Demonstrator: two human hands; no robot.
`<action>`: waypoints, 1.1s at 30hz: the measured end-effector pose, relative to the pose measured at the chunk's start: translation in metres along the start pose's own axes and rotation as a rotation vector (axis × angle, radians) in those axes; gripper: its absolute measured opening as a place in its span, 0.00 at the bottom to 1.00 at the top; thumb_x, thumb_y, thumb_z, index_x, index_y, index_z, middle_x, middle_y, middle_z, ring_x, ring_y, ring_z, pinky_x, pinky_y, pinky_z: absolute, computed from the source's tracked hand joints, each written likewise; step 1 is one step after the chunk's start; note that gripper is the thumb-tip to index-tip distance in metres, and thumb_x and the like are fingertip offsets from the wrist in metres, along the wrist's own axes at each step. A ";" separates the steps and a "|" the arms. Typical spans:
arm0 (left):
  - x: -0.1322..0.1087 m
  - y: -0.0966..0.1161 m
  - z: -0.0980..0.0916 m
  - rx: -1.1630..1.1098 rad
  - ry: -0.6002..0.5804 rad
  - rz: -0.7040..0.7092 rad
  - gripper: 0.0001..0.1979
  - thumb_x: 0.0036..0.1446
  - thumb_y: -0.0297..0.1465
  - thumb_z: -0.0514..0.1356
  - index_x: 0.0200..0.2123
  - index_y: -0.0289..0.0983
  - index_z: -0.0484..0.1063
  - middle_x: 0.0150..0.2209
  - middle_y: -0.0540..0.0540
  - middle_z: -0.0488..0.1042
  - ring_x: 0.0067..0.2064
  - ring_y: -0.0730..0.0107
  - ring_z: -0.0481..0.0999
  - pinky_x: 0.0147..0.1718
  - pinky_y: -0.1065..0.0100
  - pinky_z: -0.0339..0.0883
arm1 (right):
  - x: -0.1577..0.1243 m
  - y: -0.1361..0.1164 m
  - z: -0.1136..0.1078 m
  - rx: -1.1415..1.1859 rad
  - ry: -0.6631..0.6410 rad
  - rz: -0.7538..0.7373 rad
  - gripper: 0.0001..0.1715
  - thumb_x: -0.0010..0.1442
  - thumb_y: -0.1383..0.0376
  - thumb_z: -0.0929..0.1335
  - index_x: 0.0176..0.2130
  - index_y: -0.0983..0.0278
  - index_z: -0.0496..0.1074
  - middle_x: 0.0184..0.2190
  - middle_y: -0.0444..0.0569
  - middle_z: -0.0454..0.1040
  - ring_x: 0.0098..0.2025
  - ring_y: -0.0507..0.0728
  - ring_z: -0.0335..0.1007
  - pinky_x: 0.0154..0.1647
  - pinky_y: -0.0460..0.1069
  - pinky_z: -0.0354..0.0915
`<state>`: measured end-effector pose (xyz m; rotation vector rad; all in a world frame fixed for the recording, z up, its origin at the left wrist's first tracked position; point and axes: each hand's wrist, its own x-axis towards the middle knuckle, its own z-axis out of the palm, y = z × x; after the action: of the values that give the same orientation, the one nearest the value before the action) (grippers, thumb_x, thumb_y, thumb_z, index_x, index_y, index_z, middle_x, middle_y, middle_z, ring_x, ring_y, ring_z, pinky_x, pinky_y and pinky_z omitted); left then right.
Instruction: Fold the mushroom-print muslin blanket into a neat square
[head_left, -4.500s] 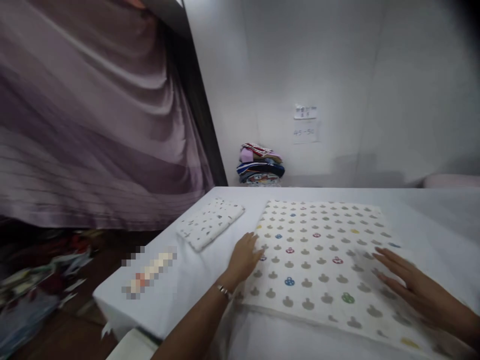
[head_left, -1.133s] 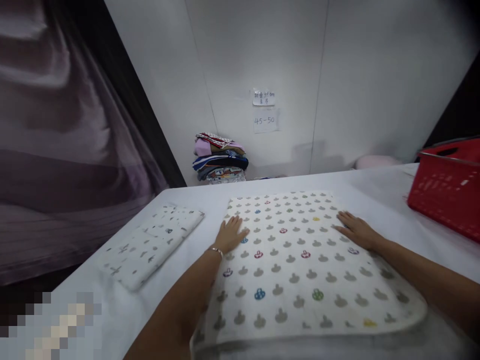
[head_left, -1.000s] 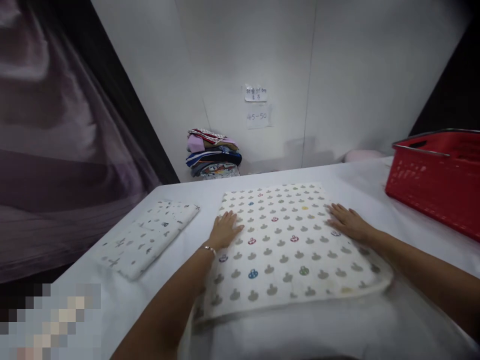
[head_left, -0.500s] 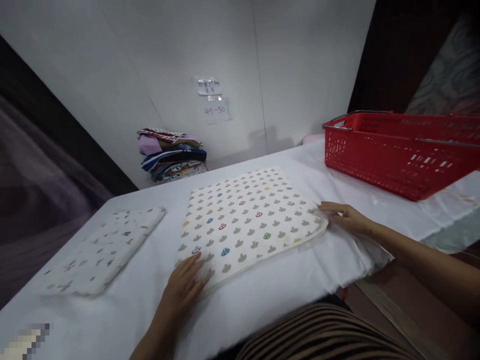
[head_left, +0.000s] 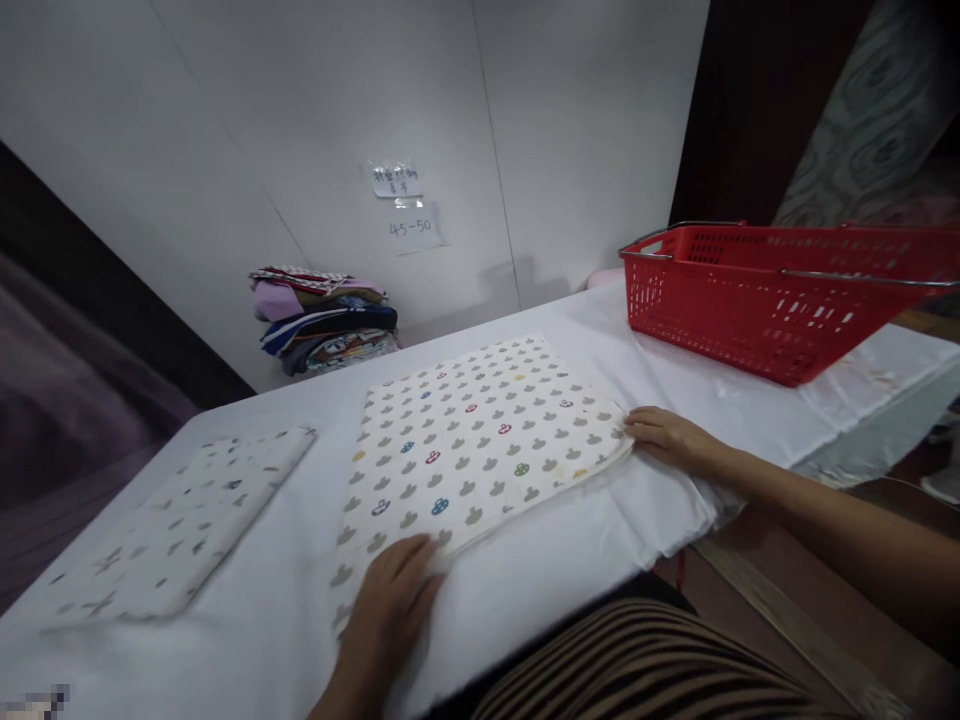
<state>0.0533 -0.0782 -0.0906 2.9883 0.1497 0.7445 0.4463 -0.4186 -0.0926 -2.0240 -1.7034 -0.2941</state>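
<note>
A folded white cloth with grey and coloured mushroom-like prints (head_left: pixel 480 450) lies flat on the white-covered table (head_left: pixel 247 600). My left hand (head_left: pixel 394 600) rests on its near left corner, fingers curled over the edge. At the cloth's right corner my right hand (head_left: pixel 667 438) has its fingers bent against the edge. Whether either hand pinches the fabric is unclear.
A second folded white cloth with small dark prints (head_left: pixel 180 525) lies to the left. A stack of folded coloured clothes (head_left: pixel 322 320) sits at the back against the wall. A red plastic basket (head_left: pixel 780 290) stands on the table's right end. Paper notes (head_left: pixel 409 205) hang on the wall.
Both hands slid from the top of the printed cloth to its near corners. The view swung to the right, bringing the red basket into sight.
</note>
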 end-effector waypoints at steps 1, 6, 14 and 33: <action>0.016 0.015 0.006 -0.035 -0.023 0.016 0.15 0.59 0.37 0.56 0.48 0.41 0.72 0.47 0.44 0.75 0.47 0.60 0.74 0.46 0.59 0.70 | 0.001 0.000 0.000 -0.006 -0.004 0.013 0.15 0.61 0.65 0.64 0.46 0.61 0.74 0.47 0.56 0.73 0.52 0.62 0.66 0.51 0.60 0.67; 0.112 0.115 0.041 -0.219 -0.236 0.079 0.21 0.57 0.36 0.59 0.54 0.41 0.65 0.55 0.44 0.68 0.54 0.59 0.66 0.53 0.57 0.63 | 0.005 -0.011 -0.004 0.035 0.002 0.202 0.16 0.59 0.63 0.65 0.46 0.62 0.74 0.48 0.56 0.72 0.51 0.64 0.67 0.50 0.58 0.66; 0.206 0.194 0.097 -0.165 -0.361 0.111 0.11 0.59 0.31 0.54 0.44 0.35 0.69 0.45 0.41 0.71 0.48 0.58 0.69 0.44 0.61 0.64 | 0.004 -0.036 0.001 0.628 0.058 1.059 0.19 0.55 0.63 0.67 0.47 0.67 0.67 0.30 0.49 0.76 0.20 0.52 0.67 0.18 0.47 0.64; 0.225 0.190 0.099 -0.542 -0.371 -0.255 0.14 0.60 0.39 0.52 0.39 0.39 0.73 0.40 0.47 0.76 0.39 0.67 0.73 0.38 0.68 0.64 | 0.034 -0.058 0.001 1.268 -0.028 1.213 0.14 0.57 0.57 0.68 0.32 0.67 0.70 0.27 0.48 0.72 0.23 0.49 0.69 0.17 0.42 0.60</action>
<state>0.3130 -0.2459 -0.0576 2.4648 0.2544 0.1565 0.3968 -0.3824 -0.0651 -1.5498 -0.1553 0.9506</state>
